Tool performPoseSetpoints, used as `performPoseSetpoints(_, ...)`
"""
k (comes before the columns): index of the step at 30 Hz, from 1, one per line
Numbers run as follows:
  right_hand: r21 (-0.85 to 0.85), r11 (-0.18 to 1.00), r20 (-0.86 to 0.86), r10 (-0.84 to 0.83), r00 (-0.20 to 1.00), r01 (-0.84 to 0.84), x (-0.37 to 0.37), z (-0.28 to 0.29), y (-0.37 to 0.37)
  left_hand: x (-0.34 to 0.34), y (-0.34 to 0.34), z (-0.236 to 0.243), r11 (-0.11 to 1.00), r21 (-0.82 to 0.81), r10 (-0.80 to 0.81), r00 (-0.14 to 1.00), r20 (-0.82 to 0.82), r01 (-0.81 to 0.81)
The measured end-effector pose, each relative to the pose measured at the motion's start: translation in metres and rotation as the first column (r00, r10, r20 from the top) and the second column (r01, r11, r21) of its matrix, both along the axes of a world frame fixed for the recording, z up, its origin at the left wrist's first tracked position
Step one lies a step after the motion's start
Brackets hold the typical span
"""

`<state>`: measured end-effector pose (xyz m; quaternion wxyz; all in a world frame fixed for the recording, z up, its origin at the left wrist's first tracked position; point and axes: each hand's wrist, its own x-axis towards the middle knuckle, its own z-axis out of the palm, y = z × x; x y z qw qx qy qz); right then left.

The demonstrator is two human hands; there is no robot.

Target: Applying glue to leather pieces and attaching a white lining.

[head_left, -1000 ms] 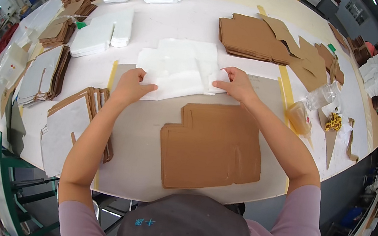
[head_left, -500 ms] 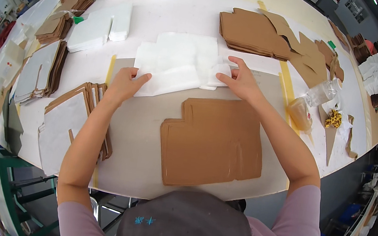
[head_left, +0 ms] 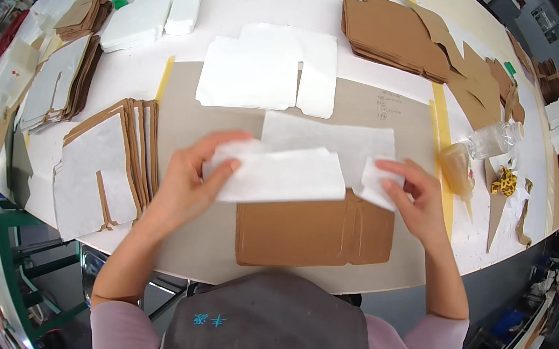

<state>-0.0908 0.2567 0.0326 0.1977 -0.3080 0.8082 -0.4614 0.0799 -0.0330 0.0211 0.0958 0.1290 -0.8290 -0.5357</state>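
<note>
Between my hands a soft white cut sheet point(head_left: 286, 177) is held up, its near edge folded over and a slit parting its right side. My left hand point(head_left: 195, 179) pinches its left corner between thumb and fingers. My right hand point(head_left: 418, 201) pinches the narrower flap on the right. Below the sheet lies a brown flat panel point(head_left: 306, 238) with a cut-out shape, its far half hidden by the white sheet. Just beyond, a stack of matching white sheets point(head_left: 254, 72) lies on the grey board point(head_left: 195, 252).
To the left stand brown panels faced with white point(head_left: 99, 175). At the far right lies a brown panel stack point(head_left: 396, 38), with loose brown scraps point(head_left: 470, 94) beside it. A glue bottle point(head_left: 457, 166) and a clear bottle point(head_left: 496, 139) lie by the yellow tape point(head_left: 443, 136).
Both hands have drawn the white sheet toward me, off the white stack and over the brown panel. The stack behind now shows uncovered.
</note>
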Motion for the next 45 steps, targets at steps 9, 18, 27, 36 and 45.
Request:
performPoseSetpoints(9, 0.05, 0.995, -0.052, -0.087, 0.995, 0.09, 0.024, -0.008, 0.036, 0.015, 0.047, -0.018, 0.998, 0.056, -0.032, 0.999, 0.039, 0.03)
performPoseSetpoints(18, -0.034, 0.986, 0.344, -0.144, 0.928, 0.166, -0.008, -0.026, 0.029, -0.003, 0.042, -0.019, 0.996, 0.069, 0.044, 0.976, 0.212, -0.06)
performPoseSetpoints(27, -0.001, 0.997, 0.25, -0.075, 0.965, 0.077, -0.008, -0.031, 0.031, -0.001, 0.042, -0.02, 0.996, 0.072, 0.03, 0.96, 0.277, -0.052)
performPoseSetpoints(36, 0.038, 0.997, 0.206, -0.075, 0.976, 0.068, -0.006, -0.031, 0.033, 0.0, 0.045, -0.018, 0.997, 0.062, 0.028, 0.966, 0.256, -0.045)
performPoseSetpoints(45, 0.109, 0.993, 0.192, -0.063, 0.979, 0.043, -0.004, -0.023, 0.031, 0.0, 0.045, -0.02, 0.998, 0.028, 0.05, 0.978, 0.2, -0.057)
